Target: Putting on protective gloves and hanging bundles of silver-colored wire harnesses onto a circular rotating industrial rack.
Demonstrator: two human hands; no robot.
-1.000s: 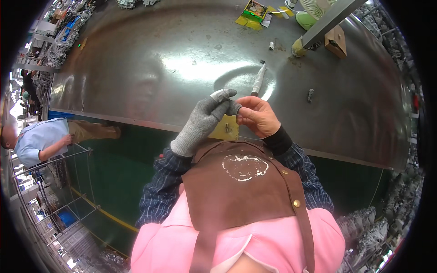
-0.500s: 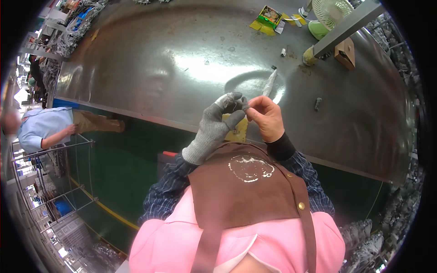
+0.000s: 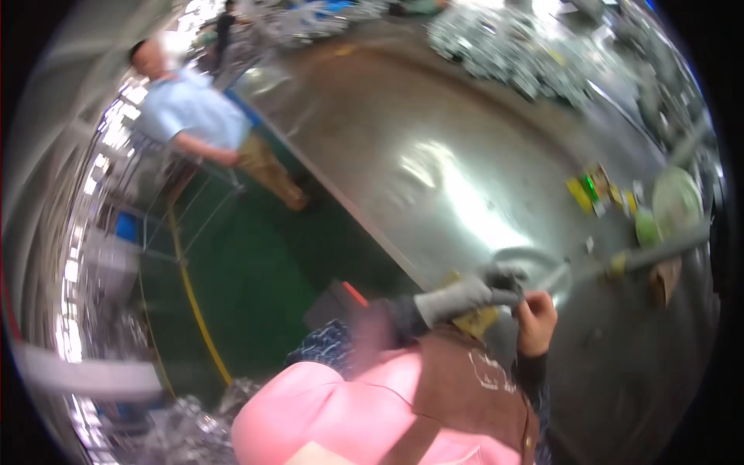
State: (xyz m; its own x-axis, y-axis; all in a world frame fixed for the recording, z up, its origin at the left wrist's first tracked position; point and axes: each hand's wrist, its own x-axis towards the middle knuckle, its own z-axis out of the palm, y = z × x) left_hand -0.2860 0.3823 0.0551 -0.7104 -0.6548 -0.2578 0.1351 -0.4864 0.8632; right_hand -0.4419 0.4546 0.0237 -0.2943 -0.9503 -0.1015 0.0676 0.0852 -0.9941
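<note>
- two hands meet low and right of centre in the head view, just above the edge of a big shiny metal table (image 3: 434,155).
- the left hand (image 3: 465,296) wears a grey knit glove; its fingers curl in toward the right hand, and the fingertips touch a small pale metal piece (image 3: 554,277).
- the right hand (image 3: 536,319) is bare, fingers closed in a pinch at the near end of that same piece, thumb side up.
- the piece is slim and light-coloured, slanting up and to the right from the fingers; motion blur hides its exact shape.
- a yellow scrap (image 3: 474,319) shows just under the gloved hand, against the brown apron (image 3: 465,387).
- the apron lies over a pink top (image 3: 325,411).
- far right on the table: yellow and green packets (image 3: 589,192), a pale round disc (image 3: 676,203) and a grey bar (image 3: 666,248).
- upper left, another person in a light blue shirt (image 3: 186,112) leans beside the table, over a green floor (image 3: 248,279).
</note>
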